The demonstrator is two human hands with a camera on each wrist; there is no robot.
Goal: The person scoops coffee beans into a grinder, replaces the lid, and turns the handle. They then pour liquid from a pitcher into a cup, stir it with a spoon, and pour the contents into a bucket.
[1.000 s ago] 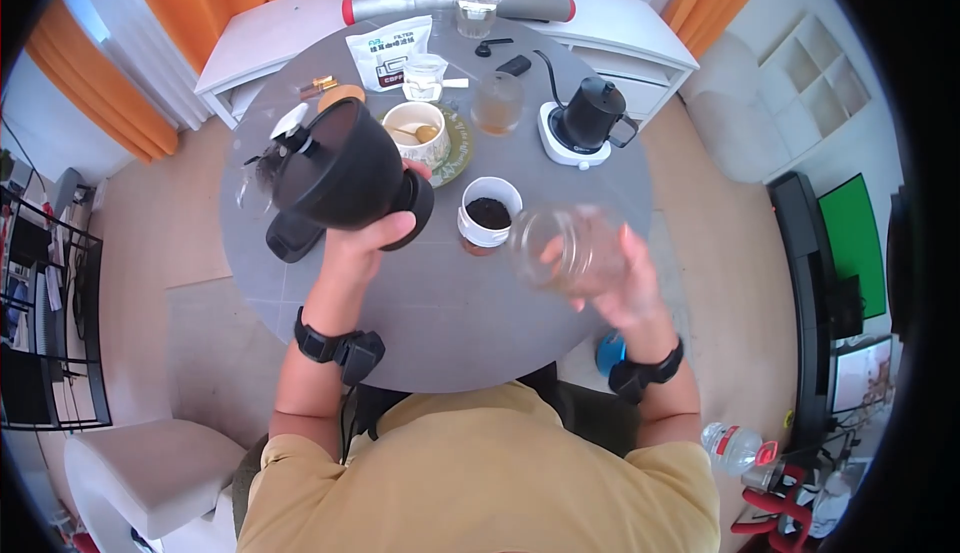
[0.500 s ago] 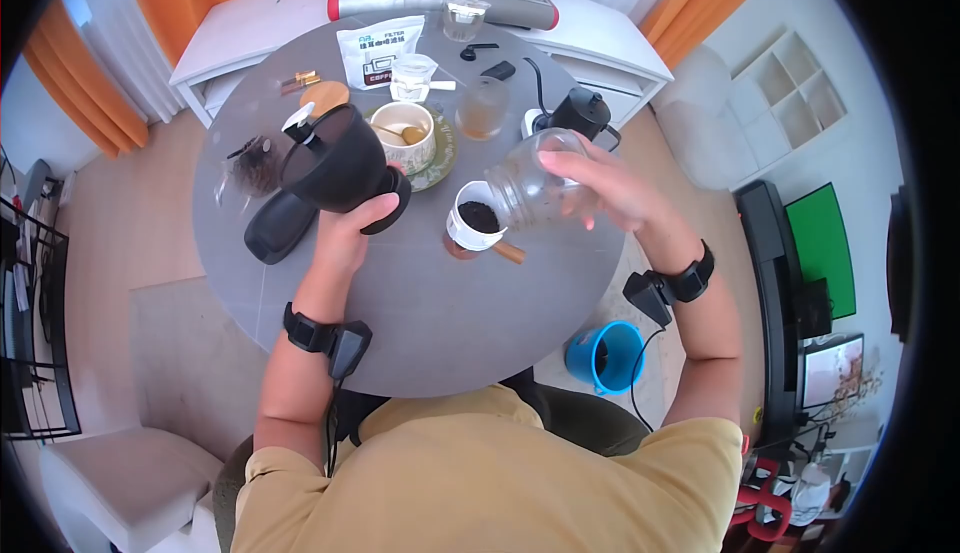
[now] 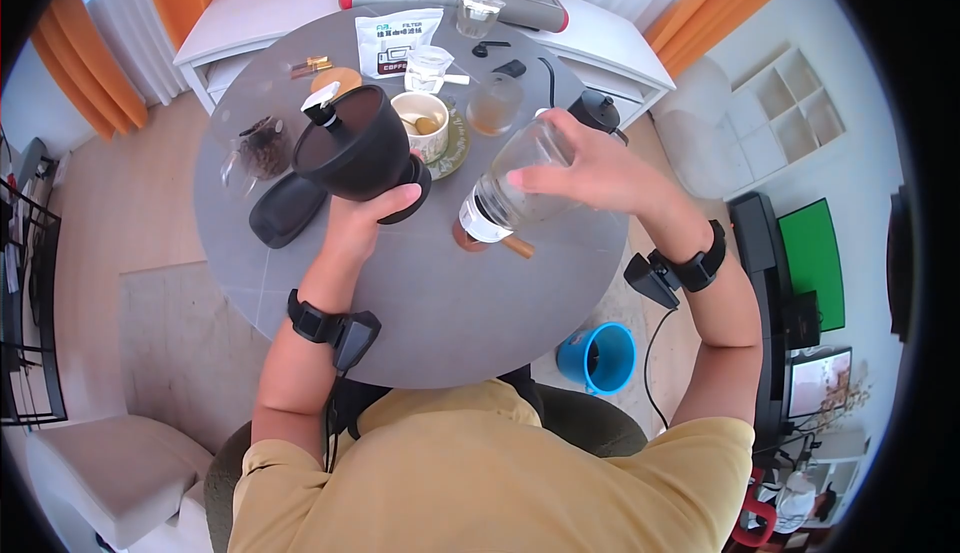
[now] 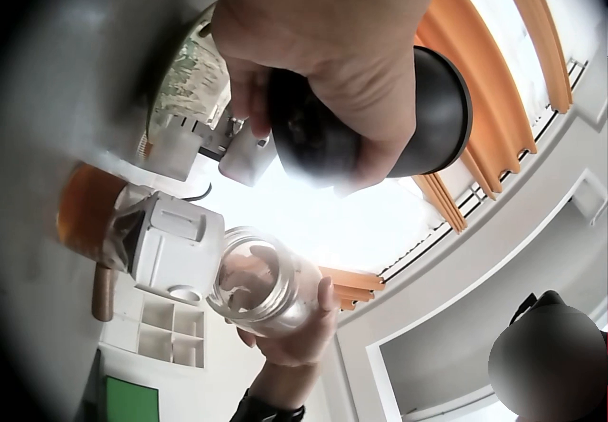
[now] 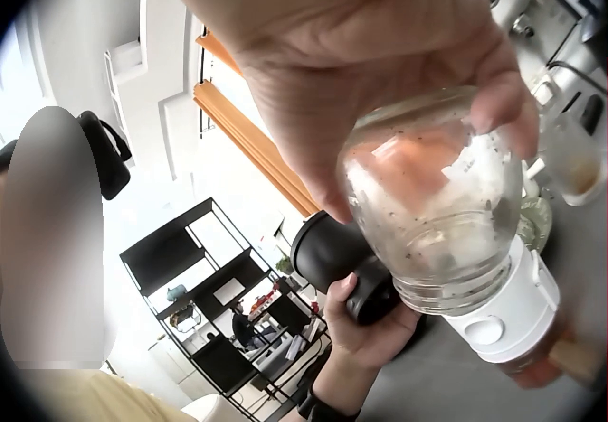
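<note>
The left hand (image 3: pixel 362 225) grips the narrow lower part of a black grinder (image 3: pixel 345 148), which is tilted to the left above the table. A clear glass jar (image 3: pixel 535 168) is held by the right hand (image 3: pixel 610 168), fingers curled round its base end. In the right wrist view the jar (image 5: pixel 432 204) is tipped mouth down against the white filter cup (image 5: pixel 513 308), with small dark specks on its inner wall. That cup (image 3: pixel 484 221) sits on a glass vessel (image 3: pixel 470 238) with amber-looking lower part and a wooden handle (image 3: pixel 518 247). The cup's inside is hidden by the jar.
A patterned cup (image 3: pixel 420 121) with a spoon stands on a green saucer. Behind are a coffee bag (image 3: pixel 392 48) and a glass (image 3: pixel 495 103); a black kettle (image 3: pixel 598 113) is at the right. A dark case (image 3: pixel 287 213) lies left. A blue bucket (image 3: pixel 597 358) stands on the floor.
The right hand has raised and turned the glass jar over, bringing its mouth down to the white cup. The left hand keeps its grip on the grinder, nearly in place.
</note>
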